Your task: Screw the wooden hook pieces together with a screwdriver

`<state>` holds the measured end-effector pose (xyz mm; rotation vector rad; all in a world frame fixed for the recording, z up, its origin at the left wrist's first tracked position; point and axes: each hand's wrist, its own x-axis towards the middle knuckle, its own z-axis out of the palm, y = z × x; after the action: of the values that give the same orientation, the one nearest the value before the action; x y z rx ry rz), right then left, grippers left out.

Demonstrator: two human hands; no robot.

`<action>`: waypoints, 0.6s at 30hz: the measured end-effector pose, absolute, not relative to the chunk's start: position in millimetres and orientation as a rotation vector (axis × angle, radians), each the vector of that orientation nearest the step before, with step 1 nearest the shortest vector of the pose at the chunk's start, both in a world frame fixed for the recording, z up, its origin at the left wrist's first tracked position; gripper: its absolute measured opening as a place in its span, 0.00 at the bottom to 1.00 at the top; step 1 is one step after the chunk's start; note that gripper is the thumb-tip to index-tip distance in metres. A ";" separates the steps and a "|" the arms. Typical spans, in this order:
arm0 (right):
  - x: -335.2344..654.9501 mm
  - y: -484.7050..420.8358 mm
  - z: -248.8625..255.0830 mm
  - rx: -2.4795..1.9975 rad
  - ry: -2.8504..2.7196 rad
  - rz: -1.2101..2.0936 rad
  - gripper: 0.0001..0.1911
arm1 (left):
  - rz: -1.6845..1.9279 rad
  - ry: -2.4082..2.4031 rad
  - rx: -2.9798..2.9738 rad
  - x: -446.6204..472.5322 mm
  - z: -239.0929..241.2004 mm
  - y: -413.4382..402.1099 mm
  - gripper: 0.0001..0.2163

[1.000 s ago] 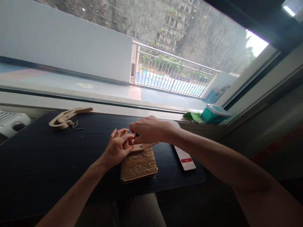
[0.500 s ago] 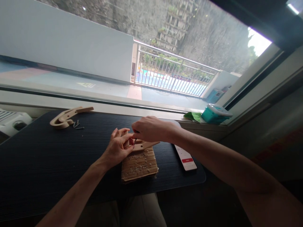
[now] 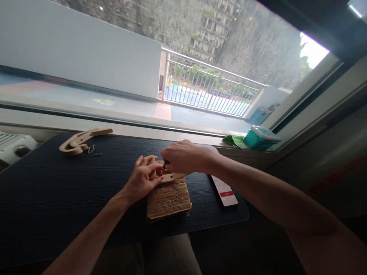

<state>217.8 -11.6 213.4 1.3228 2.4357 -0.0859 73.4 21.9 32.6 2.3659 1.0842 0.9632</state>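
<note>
My left hand is closed around one end of a pale wooden piece with a dark hole in its face. The wood rests on a stack of corrugated cardboard strewn with crumbs. From above, my right hand curls over a slim dark hand tool, whose exact kind is hidden by the fingers. Its lower end points down at the wood beside my left fingertips. Farther left on the table lie curved wooden parts and several screws.
A phone with a red button on its screen lies right of the cardboard on the black table. On the windowsill are a teal box and a green cloth-like item. A white appliance stands at the left.
My right hand has turned slightly about the tool, so more of its dark upper part shows. My left hand and the wooden piece stay almost in place.
</note>
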 end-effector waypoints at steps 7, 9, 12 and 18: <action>220.5 -9.1 212.0 1.346 2.472 -0.072 0.16 | 0.945 1.075 2.347 73.1 35.8 20.7 0.07; 220.9 -10.2 214.1 1.317 2.488 -0.072 0.16 | 0.935 1.070 2.352 73.5 37.6 19.7 0.05; 219.3 -12.4 216.7 1.303 2.486 -0.067 0.12 | 0.921 1.068 2.359 74.3 39.9 18.2 0.04; 217.6 -12.4 216.0 1.353 2.453 -0.103 0.13 | 0.941 1.072 2.356 73.4 37.4 18.2 0.05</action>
<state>217.6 -12.4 216.0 1.3527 2.4535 -0.1025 73.4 18.2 37.4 2.3561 1.0717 0.9407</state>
